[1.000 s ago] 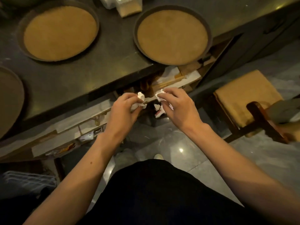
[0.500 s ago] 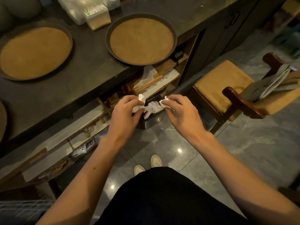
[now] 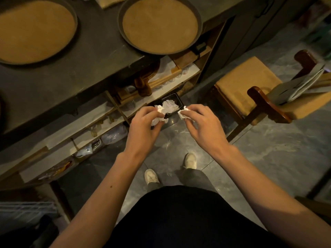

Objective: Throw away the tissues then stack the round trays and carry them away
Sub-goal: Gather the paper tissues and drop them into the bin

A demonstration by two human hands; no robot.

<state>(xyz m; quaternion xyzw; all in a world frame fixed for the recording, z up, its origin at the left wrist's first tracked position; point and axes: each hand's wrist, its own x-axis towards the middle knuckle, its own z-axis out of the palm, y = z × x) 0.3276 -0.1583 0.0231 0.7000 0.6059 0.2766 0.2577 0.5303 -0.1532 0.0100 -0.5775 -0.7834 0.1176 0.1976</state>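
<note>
Two round dark trays with tan liners rest on the dark counter: one at the left (image 3: 34, 31), one at the right (image 3: 159, 25) overhanging the counter's edge. My left hand (image 3: 143, 127) grips a crumpled white tissue (image 3: 160, 115). My right hand (image 3: 202, 126) pinches another white tissue (image 3: 183, 113). Both hands hover just above a small black bin (image 3: 177, 101) on the floor, which holds crumpled white tissue (image 3: 169, 104).
Open shelves (image 3: 100, 126) under the counter hold glassware, wooden items and packets. A wooden chair with a tan cushion (image 3: 247, 86) stands at the right, with folded papers (image 3: 300, 86) on a second seat. Grey tiled floor (image 3: 268, 158) lies below, my shoes (image 3: 189, 161) on it.
The view has shifted so the bin shows beyond my hands. My hands have moved slightly apart, each still holding a tissue over the bin.
</note>
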